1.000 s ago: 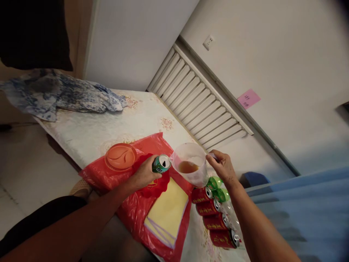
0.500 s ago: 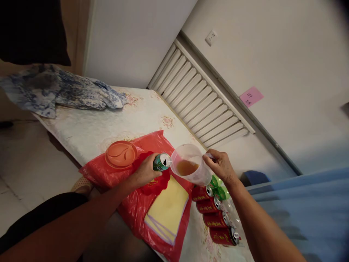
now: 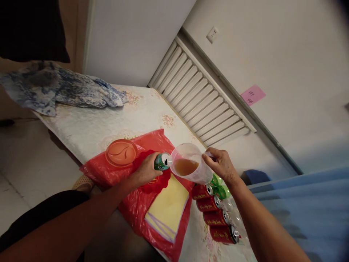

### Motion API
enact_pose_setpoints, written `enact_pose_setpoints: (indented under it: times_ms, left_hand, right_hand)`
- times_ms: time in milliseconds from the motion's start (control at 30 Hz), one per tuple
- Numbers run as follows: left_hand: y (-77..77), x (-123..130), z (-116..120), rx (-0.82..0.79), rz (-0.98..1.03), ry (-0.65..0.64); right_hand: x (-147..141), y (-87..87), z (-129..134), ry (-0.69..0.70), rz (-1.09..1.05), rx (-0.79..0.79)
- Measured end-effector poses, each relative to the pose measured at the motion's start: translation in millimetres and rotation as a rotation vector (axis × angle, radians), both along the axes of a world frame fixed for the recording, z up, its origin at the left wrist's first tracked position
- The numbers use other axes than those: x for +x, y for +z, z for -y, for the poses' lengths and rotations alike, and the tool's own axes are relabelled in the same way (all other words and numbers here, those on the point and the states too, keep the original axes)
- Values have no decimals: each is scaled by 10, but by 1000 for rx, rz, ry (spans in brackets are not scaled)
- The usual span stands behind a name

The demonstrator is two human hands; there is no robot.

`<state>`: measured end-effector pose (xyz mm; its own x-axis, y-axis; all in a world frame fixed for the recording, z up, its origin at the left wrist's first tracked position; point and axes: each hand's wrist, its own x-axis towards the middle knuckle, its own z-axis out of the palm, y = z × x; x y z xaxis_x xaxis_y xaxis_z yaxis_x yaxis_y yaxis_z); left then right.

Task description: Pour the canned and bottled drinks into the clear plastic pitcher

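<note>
along the wall by the table there's a white radiator, and on that same wall i can see a socket and a pink note with handwriting. a crumpled blue-and-white cloth lies over the edge of the flowered tablecloth. a round orange dish and a folded yellow cloth rest on red plastic; a blue curtain hangs to the right.

Opened green can, top facing translucent jug just beside, brown liquid inside jug
</note>
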<state>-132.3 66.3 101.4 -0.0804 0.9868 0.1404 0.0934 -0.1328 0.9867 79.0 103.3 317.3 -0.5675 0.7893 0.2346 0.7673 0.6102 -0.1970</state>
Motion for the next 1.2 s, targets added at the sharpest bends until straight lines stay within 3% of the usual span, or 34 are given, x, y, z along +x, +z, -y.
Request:
enact_pose_setpoints:
  times_ms: [1200]
  left_hand:
    - [-64,23,-24,32,-39,22]
  right_hand:
    - [-46,54,-6,41,90,18]
